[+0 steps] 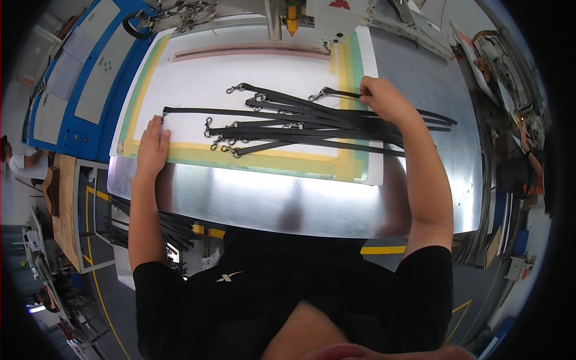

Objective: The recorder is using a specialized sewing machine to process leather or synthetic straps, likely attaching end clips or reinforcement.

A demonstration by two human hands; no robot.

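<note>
Several black straps (324, 135) with silver snap hooks (210, 126) lie in an overlapping pile on a white board (186, 84) edged with yellow and green tape. My left hand (155, 144) lies with fingers stretched out at the hooked end of a longer strap (204, 111), left of the pile; its fingertips touch that end and partly hide the hook. My right hand (384, 102) pinches a strap at the upper right of the pile; this strap's hook (318, 95) lies on the board to the left of my fingers.
A steel table (288, 204) carries the board, beneath a machine head with a brass nozzle (292, 24). A blue cabinet (78, 78) and wooden bench (66, 210) stand left. More straps (132, 222) sit below the table's left side. People are at both far sides.
</note>
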